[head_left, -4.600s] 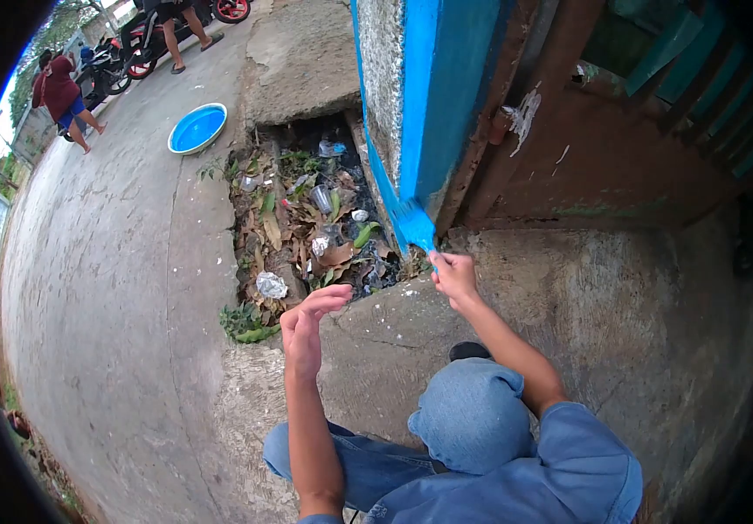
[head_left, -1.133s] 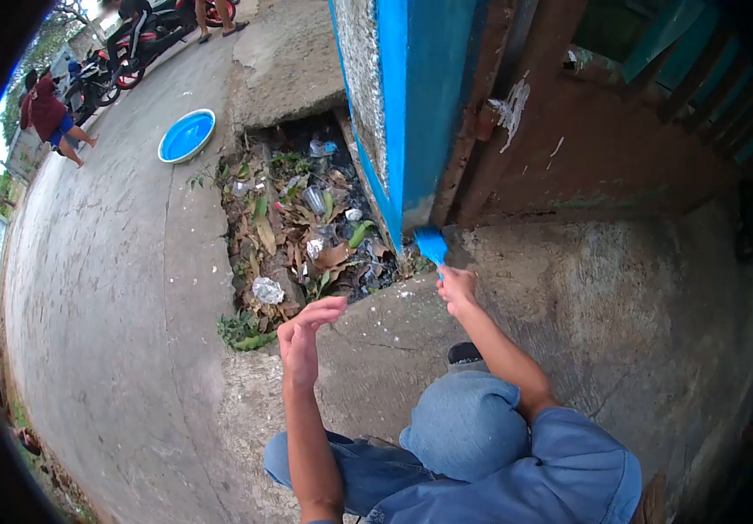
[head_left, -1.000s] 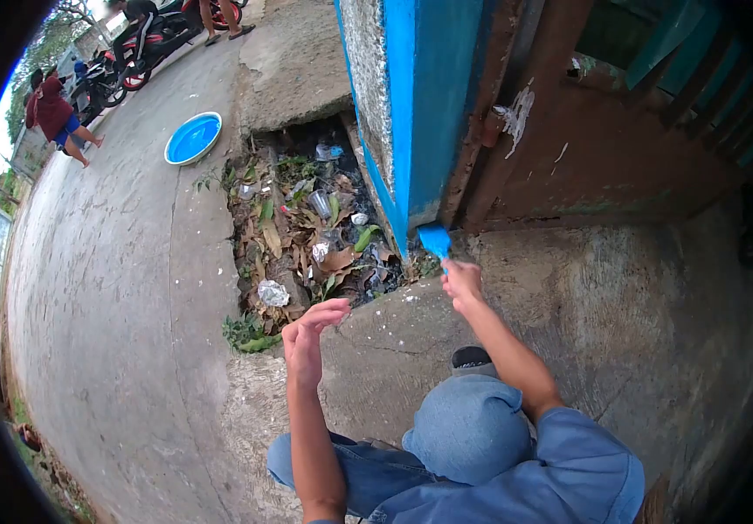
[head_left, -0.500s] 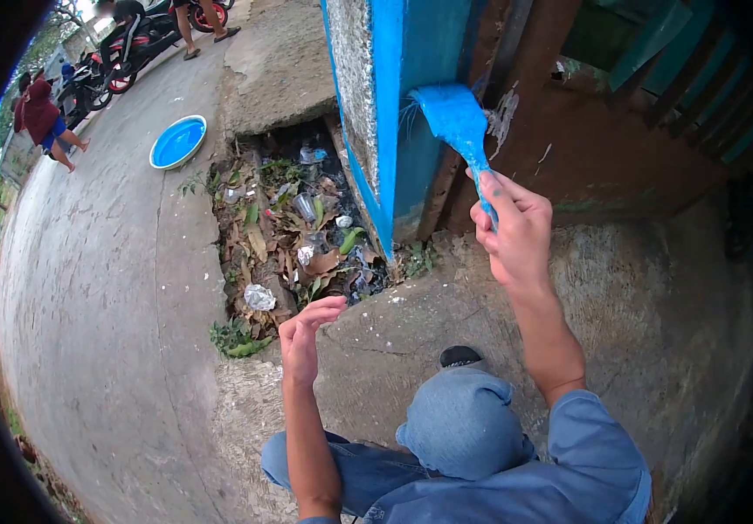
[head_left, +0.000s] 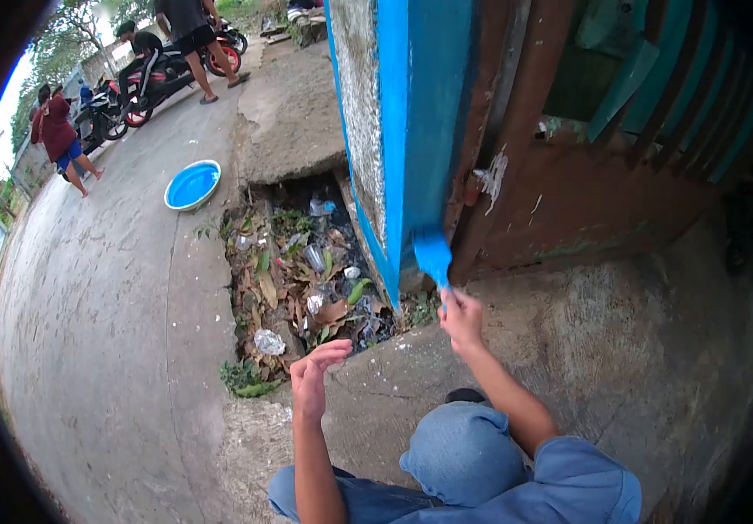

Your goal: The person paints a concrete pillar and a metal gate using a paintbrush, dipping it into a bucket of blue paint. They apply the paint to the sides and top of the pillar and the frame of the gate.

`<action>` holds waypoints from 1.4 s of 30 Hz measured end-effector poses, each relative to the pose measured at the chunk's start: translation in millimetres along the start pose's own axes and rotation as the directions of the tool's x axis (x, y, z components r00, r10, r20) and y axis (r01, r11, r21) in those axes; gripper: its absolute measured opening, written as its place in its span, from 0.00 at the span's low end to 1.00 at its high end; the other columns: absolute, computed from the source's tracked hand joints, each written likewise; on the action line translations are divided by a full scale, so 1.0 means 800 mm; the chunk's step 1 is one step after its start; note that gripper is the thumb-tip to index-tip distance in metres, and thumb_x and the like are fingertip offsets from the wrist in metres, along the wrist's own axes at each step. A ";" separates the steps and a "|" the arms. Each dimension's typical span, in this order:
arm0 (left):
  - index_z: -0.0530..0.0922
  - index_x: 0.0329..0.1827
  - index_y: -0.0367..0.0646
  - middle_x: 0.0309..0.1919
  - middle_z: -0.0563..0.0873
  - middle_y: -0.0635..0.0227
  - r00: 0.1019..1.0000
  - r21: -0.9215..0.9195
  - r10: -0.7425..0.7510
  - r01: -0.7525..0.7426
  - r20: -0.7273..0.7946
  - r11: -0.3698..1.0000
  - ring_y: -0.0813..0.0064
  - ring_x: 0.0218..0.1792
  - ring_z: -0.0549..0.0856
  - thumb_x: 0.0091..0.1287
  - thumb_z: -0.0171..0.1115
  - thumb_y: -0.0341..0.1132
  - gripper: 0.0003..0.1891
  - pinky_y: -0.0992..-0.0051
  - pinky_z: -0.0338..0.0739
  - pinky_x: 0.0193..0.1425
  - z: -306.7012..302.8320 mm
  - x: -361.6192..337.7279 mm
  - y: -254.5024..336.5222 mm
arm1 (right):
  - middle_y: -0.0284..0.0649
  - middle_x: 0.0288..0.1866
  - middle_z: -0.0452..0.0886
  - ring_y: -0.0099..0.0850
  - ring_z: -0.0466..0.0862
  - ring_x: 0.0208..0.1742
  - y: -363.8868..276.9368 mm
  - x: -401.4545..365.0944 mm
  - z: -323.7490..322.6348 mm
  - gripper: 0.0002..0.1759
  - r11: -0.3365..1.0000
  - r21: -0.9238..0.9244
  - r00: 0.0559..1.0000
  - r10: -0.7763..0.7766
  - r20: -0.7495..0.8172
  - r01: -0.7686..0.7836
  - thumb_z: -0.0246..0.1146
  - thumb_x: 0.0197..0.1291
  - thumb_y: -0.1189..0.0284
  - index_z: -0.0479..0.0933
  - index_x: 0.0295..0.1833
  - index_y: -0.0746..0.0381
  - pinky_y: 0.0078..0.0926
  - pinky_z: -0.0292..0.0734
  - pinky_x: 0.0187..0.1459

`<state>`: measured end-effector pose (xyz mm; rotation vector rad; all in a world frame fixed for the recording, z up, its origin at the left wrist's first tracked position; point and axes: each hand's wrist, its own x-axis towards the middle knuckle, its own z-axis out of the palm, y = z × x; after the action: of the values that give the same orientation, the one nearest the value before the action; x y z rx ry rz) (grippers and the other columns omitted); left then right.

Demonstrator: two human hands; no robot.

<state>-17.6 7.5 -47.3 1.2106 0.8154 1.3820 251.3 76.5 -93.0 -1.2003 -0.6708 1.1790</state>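
My right hand [head_left: 461, 321] grips the handle of a wide paintbrush [head_left: 431, 253] covered in blue paint. The bristles lie against the lower part of a blue pillar [head_left: 424, 131], close to its foot. My left hand [head_left: 315, 380] is raised over the edge of a debris-filled ditch, its fingers stretched out and holding nothing. Farther off on the pavement sits a pale-rimmed basin [head_left: 193, 185] with blue paint inside.
Leaves, foil and plastic cups fill the ditch [head_left: 307, 279] left of the pillar. A brown gate [head_left: 569, 205] with slats stands to the right. Several people and parked motorbikes [head_left: 167, 74] are at the upper left.
My right hand has moved the paintbrush down the pillar toward its base. The view has tilted up, showing more of the people and motorbikes. My left hand keeps much the same pose.
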 end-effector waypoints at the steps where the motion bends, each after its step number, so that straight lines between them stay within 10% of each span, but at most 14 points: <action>1: 0.84 0.43 0.35 0.50 0.83 0.50 1.000 0.001 0.000 0.000 -0.007 1.000 0.59 0.51 0.83 0.69 0.48 0.60 0.32 0.66 0.72 0.55 0.000 0.000 0.002 | 0.29 0.19 0.70 0.15 0.67 0.16 0.016 -0.002 -0.007 0.13 0.998 -0.007 0.998 0.061 -0.011 -0.061 0.61 0.67 0.66 0.80 0.44 0.66 0.15 0.56 0.15; 9: 0.83 0.43 0.32 0.49 0.84 0.51 0.999 -0.073 0.036 -0.037 -0.005 0.997 0.63 0.50 0.84 0.73 0.47 0.51 0.28 0.68 0.74 0.53 0.007 -0.001 0.014 | 0.36 0.21 0.72 0.18 0.65 0.15 0.003 -0.005 -0.016 0.11 0.874 -0.024 0.874 0.484 -0.053 -0.485 0.60 0.65 0.69 0.76 0.40 0.67 0.15 0.51 0.14; 26: 0.83 0.43 0.32 0.51 0.84 0.52 0.996 -0.134 0.081 -0.086 -0.042 0.987 0.63 0.51 0.83 0.73 0.46 0.52 0.28 0.69 0.73 0.53 0.004 -0.006 0.033 | 0.33 0.23 0.72 0.12 0.63 0.16 -0.418 -0.078 0.081 0.12 0.975 -0.039 0.942 -0.198 0.272 0.217 0.60 0.65 0.70 0.77 0.43 0.71 0.10 0.50 0.15; 32: 0.84 0.42 0.33 0.51 0.84 0.52 0.994 -0.132 0.099 -0.105 -0.050 0.986 0.62 0.51 0.83 0.73 0.45 0.51 0.27 0.69 0.73 0.54 0.004 -0.006 0.039 | 0.31 0.21 0.71 0.14 0.65 0.17 -0.388 -0.082 0.093 0.14 0.910 0.033 0.870 -0.405 0.282 0.413 0.61 0.65 0.70 0.79 0.47 0.71 0.11 0.53 0.15; 42: 0.83 0.42 0.34 0.50 0.84 0.52 0.994 -0.111 0.096 -0.101 -0.046 0.989 0.61 0.51 0.83 0.73 0.44 0.53 0.28 0.67 0.72 0.55 0.000 -0.009 0.038 | 0.33 0.21 0.71 0.13 0.61 0.14 -0.179 -0.040 0.055 0.13 0.985 -0.107 0.966 0.154 0.207 -0.134 0.59 0.67 0.68 0.77 0.46 0.68 0.13 0.49 0.13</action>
<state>-26.3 -5.0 -20.1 1.1508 0.7034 1.5175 249.1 71.9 60.2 -1.2253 -0.8173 1.4274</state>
